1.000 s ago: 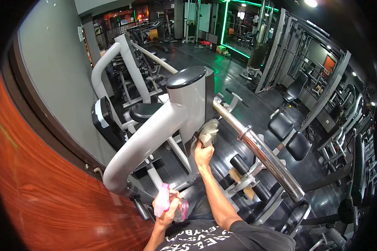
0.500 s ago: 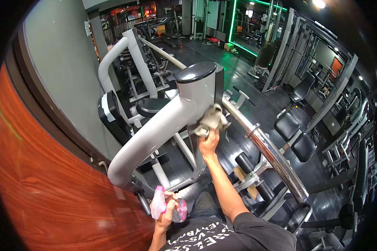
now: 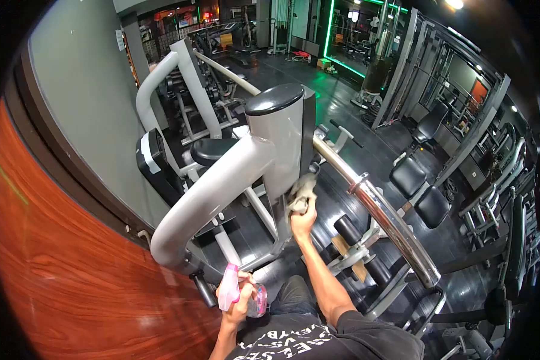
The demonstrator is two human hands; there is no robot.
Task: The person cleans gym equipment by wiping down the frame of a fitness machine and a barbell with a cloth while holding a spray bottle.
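My right hand (image 3: 303, 221) grips a crumpled grey-beige cloth (image 3: 302, 195) and holds it against the lower side of the grey upright (image 3: 280, 141) of a gym machine. The upright has a shiny black oval cap (image 3: 275, 99), and a thick curved grey tube (image 3: 207, 195) runs down from it to the left. Low in the view, my left hand (image 3: 240, 304) is wrapped round a spray bottle with a pink and white head (image 3: 228, 288); part of its clear body shows beside the fingers.
A chrome bar (image 3: 396, 231) slopes down to the right of the upright. Red-brown wood panelling (image 3: 84, 264) is at left. Black padded seats (image 3: 408, 178), black rollers (image 3: 348, 231) and a tall rack frame (image 3: 471, 132) stand at right.
Over the last second the cloth in my right hand went up along the upright and then came back down. My left hand still holds the bottle. The view has shifted slightly.
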